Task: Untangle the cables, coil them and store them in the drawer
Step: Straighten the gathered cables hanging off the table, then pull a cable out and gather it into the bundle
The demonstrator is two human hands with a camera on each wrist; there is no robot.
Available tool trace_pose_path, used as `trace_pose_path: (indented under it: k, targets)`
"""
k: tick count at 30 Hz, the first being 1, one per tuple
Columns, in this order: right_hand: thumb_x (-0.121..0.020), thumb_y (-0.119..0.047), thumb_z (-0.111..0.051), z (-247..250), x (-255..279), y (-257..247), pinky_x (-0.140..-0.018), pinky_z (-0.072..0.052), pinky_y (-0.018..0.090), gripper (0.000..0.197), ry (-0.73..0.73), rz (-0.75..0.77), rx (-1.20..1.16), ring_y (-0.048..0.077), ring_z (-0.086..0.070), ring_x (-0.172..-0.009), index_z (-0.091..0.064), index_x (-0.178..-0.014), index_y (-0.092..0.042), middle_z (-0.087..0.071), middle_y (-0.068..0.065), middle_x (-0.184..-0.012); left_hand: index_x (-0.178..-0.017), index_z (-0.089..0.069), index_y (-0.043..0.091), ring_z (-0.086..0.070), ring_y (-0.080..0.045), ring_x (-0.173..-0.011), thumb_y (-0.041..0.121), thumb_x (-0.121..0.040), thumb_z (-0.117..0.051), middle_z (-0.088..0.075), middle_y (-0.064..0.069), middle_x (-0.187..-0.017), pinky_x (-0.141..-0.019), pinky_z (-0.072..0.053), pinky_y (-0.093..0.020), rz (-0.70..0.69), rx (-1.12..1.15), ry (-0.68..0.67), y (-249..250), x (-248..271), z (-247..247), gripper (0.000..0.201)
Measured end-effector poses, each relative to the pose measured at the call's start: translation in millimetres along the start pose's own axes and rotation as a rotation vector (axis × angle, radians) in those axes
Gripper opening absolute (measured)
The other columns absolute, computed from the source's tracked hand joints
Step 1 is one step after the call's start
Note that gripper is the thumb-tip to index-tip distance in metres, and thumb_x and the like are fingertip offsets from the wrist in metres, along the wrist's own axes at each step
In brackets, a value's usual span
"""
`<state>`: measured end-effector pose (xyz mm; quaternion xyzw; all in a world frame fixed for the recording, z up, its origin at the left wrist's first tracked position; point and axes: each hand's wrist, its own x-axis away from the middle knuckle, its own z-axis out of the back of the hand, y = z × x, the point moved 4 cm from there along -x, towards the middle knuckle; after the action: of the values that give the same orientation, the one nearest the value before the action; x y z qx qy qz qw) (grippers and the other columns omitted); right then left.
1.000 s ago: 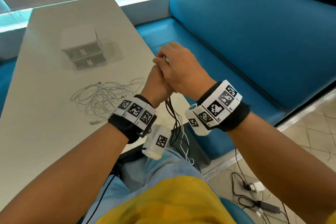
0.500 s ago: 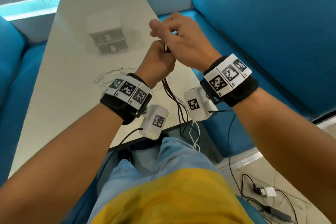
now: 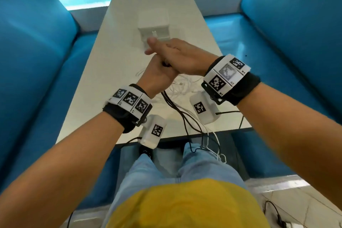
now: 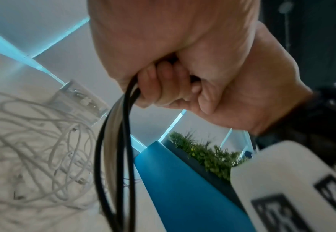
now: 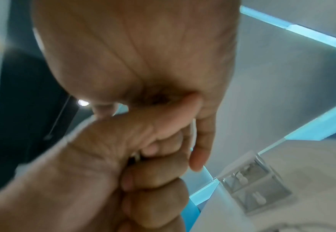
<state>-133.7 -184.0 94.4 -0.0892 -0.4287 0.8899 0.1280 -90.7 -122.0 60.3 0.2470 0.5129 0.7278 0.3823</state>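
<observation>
My left hand is a fist gripping a bundle of black and pale cable loops that hangs past the table's near edge toward my lap. The left wrist view shows the curled fingers round the black loops. My right hand lies across the top of the left fist, fingers stretched out leftward and blurred; its index finger is straight beside the left fist. A tangle of white cables lies on the table under the hands. The small white drawer unit stands behind, drawers closed.
The long pale table runs away from me between blue padded benches on both sides. Thin wrist-camera leads trail off its front edge. A charger and cable lie on the tiled floor at right.
My view swung to face the table squarely. Both hands moved over the table toward the drawer unit, and the right hand's fingers went from curled above the left fist to stretched across it.
</observation>
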Motion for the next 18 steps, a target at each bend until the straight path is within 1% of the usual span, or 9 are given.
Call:
trace_pose_path:
  k: [1,3,6,8,9,11,13,15,18]
  targets:
    - [-0.099,-0.056,-0.022,0.5,-0.7,3.5,-0.103,-0.039,0.033,0.057,0.035,0.001,-0.117,0.01,-0.055,-0.114,-0.06,-0.126,-0.023,-0.06,-0.003,-0.123,-0.087,-0.059,0.007,-0.047,-0.002,-0.052,0.004,-0.093,-0.054,-0.054,0.009,-0.058,-0.048,-0.034,-0.015,0.02,0.099,0.031,-3.2,-0.2,6.9,0.008]
    - [-0.098,-0.059,-0.019,-5.4,-2.6,16.4,-0.098,-0.046,0.04,0.06,0.105,-0.072,-0.373,0.016,-0.059,-0.11,-0.056,-0.129,-0.022,-0.062,0.001,-0.117,-0.061,-0.052,0.017,-0.029,-0.007,-0.039,0.006,-0.091,-0.057,-0.037,0.011,-0.041,-0.042,-0.023,-0.021,0.083,0.262,0.11,-10.8,-3.3,16.7,0.032]
    - [-0.092,-0.07,-0.016,-45.9,0.6,38.4,-0.082,-0.052,0.04,0.076,-0.003,-0.265,-0.687,0.022,-0.064,-0.087,-0.057,-0.123,-0.014,-0.067,0.01,-0.097,-0.057,-0.044,0.017,-0.033,-0.006,-0.031,0.013,-0.092,-0.058,-0.038,0.011,-0.037,-0.036,-0.026,-0.016,0.151,0.468,0.219,-18.4,-4.1,24.0,0.038]
    - [-0.088,-0.074,-0.013,-70.5,4.0,47.3,-0.072,-0.053,0.039,0.08,-0.115,-0.312,-0.791,0.027,-0.064,-0.074,-0.055,-0.121,-0.015,-0.066,0.02,-0.089,-0.053,-0.039,0.02,-0.024,-0.009,-0.036,0.024,-0.09,-0.063,-0.03,0.007,-0.041,-0.037,-0.021,-0.019,0.185,0.642,0.259,-24.8,-6.7,29.0,0.044]
    - [-0.088,-0.074,-0.012,-77.0,5.0,53.4,-0.062,-0.051,0.033,0.078,-0.138,-0.332,-0.791,0.026,-0.061,-0.063,-0.055,-0.118,-0.016,-0.064,0.02,-0.079,-0.051,-0.036,0.022,-0.017,-0.011,-0.041,0.03,-0.09,-0.064,-0.025,0.006,-0.043,-0.038,-0.017,-0.022,0.183,0.714,0.263,-28.3,-8.8,31.8,0.048]
    - [-0.091,-0.071,-0.011,-81.5,6.7,68.7,-0.047,-0.037,0.023,0.075,-0.144,-0.354,-0.618,0.018,-0.044,-0.043,-0.06,-0.108,-0.017,-0.052,0.01,-0.057,-0.052,-0.03,0.023,-0.009,-0.013,-0.05,0.039,-0.091,-0.061,-0.017,0.005,-0.048,-0.041,-0.013,-0.025,0.201,0.779,0.263,-33.3,-10.1,38.4,0.052]
    - [-0.095,-0.064,-0.013,-82.9,9.0,82.7,-0.043,-0.03,0.022,0.075,-0.153,-0.334,-0.386,0.014,-0.034,-0.04,-0.066,-0.1,-0.011,-0.041,0.002,-0.049,-0.055,-0.026,0.023,-0.008,-0.014,-0.051,0.046,-0.091,-0.057,-0.015,0.005,-0.049,-0.042,-0.012,-0.026,0.2,0.781,0.224,-35.1,-8.3,45.8,0.053]
    - [-0.098,-0.059,-0.019,-84.0,10.1,92.0,-0.042,-0.031,0.022,0.071,-0.153,-0.316,-0.234,0.014,-0.035,-0.041,-0.069,-0.091,-0.009,-0.038,0.0,-0.048,-0.057,-0.024,0.022,-0.011,-0.012,-0.045,0.052,-0.085,-0.057,-0.016,0.005,-0.047,-0.041,-0.013,-0.025,0.169,0.741,0.159,-38.3,-5.0,49.2,0.052]
    - [-0.101,-0.05,-0.024,-91.8,6.4,97.7,-0.047,-0.035,0.023,0.062,-0.2,-0.282,0.009,0.014,-0.043,-0.047,-0.067,-0.079,-0.012,-0.044,-0.002,-0.052,-0.056,-0.029,0.021,-0.02,-0.009,-0.037,0.053,-0.076,-0.059,-0.021,0.007,-0.044,-0.038,-0.02,-0.021,0.172,0.676,0.107,-53.0,1.2,49.5,0.048]
